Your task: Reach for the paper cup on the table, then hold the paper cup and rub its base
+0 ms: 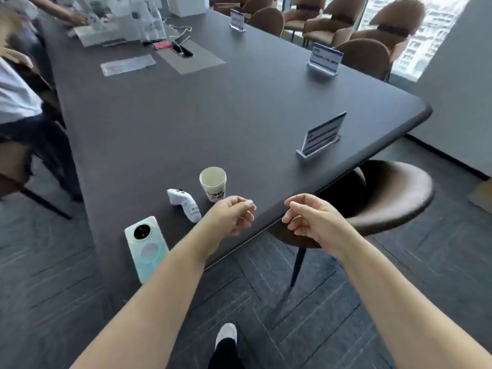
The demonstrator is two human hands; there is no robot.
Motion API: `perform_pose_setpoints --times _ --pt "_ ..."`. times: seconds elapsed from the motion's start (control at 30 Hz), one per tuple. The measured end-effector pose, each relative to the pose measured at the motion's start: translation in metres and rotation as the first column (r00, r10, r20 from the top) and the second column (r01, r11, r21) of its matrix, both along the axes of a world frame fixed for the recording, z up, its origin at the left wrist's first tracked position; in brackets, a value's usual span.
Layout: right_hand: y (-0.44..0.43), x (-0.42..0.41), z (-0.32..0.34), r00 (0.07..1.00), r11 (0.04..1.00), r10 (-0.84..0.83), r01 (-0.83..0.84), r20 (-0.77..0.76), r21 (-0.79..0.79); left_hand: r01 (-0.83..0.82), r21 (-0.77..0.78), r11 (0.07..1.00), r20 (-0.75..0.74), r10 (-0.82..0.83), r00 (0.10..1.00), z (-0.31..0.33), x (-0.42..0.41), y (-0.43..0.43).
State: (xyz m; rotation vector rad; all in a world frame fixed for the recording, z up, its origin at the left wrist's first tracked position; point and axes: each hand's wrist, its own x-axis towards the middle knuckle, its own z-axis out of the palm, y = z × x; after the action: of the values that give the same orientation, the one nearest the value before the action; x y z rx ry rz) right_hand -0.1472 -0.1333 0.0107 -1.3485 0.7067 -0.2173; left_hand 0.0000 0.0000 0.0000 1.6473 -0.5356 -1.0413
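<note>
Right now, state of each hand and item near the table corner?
left hand: fingers loosely curled, holding nothing
right hand: fingers loosely curled, holding nothing
paper cup: upright, contents unclear
white controller: lying on table
phone: face down
nearest sign holder: standing

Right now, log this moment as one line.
left hand: curled fingers, empty | right hand: same | nearest: paper cup, white controller, phone
</note>
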Motion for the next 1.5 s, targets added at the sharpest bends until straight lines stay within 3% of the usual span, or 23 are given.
perform_pose_setpoints --times 0.2,0.27,0.37,0.43,0.53,0.63,0.73,0.83,1.0,1.2,1.5 --pt "-0.001 0.059 -0.023 0.995 0.998 0.06 -0.062 -0.083 -0.03 -0.23 0.072 0.97 0.137 0.219 0.966 -0.022 0.056 0.003" --pt "-0.004 0.083 -0.03 0.994 0.997 0.041 -0.047 -0.102 -0.054 -0.285 0.074 0.956 0.303 0.251 0.919 -0.032 0.081 -0.003" --pt "-0.009 0.119 -0.04 0.987 0.992 -0.003 -0.017 -0.162 -0.123 -0.278 0.114 0.954 0.634 0.146 0.76 -0.055 0.117 -0.012" --pt "-0.013 0.14 -0.049 0.979 0.982 -0.033 -0.006 -0.202 -0.188 -0.217 0.16 0.963 0.704 0.042 0.709 -0.072 0.136 -0.022" --pt "-0.015 0.159 -0.065 0.953 0.952 -0.027 -0.068 -0.301 -0.298 -0.131 0.236 0.963 0.676 -0.065 0.734 -0.098 0.15 -0.037" --pt "-0.021 0.169 -0.076 0.932 0.938 -0.049 -0.08 -0.358 -0.337 -0.11 0.222 0.969 0.644 -0.061 0.763 -0.109 0.159 -0.052" --pt "-0.031 0.175 -0.079 0.929 0.929 -0.081 -0.06 -0.36 -0.365 -0.063 0.137 0.989 0.697 -0.051 0.715 -0.104 0.159 -0.066" --pt "-0.045 0.178 -0.077 0.924 0.917 -0.179 0.032 -0.338 -0.397 0.085 0.025 0.996 0.747 -0.076 0.661 -0.092 0.149 -0.081" --pt "-0.082 0.164 -0.064 0.89 0.834 -0.345 0.144 -0.299 -0.532 0.216 -0.056 0.975 0.853 -0.066 0.517 -0.064 0.131 -0.117" --pt "-0.129 0.132 -0.043 0.893 0.847 -0.383 0.236 -0.237 -0.477 0.214 -0.15 0.965 0.834 0.007 0.551 -0.031 0.098 -0.172" --pt "-0.249 0.033 -0.021 0.955 0.887 -0.255 0.167 -0.155 -0.431 0.178 -0.168 0.969 0.889 0.071 0.453 -0.007 -0.008 -0.288"
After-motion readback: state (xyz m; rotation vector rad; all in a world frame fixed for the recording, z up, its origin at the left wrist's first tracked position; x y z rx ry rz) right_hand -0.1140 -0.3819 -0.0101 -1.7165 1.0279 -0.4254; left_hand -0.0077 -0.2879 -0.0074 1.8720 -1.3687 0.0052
